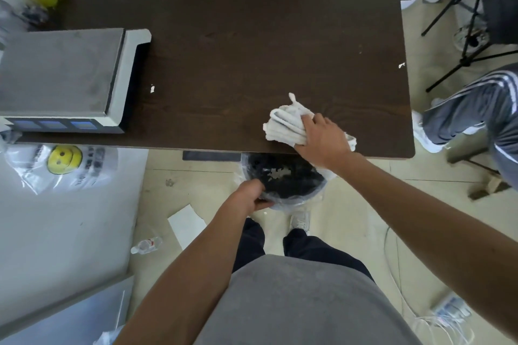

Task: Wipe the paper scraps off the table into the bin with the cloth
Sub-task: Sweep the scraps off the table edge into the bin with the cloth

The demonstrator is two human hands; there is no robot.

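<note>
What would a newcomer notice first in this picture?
The right hand presses a crumpled white cloth on the dark table, close to its near edge. Just below that edge, the left hand grips the rim of a black-lined bin with paper scraps inside.

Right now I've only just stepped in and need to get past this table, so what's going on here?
A person is wiping the dark table clean. The right hand presses a bunched white cloth near the table's front edge, while the left hand holds the rim of a lined bin just under that edge. Some white scraps already lie in the bin. Two scraps remain on the table: one by the scale, one at the right edge.
</note>
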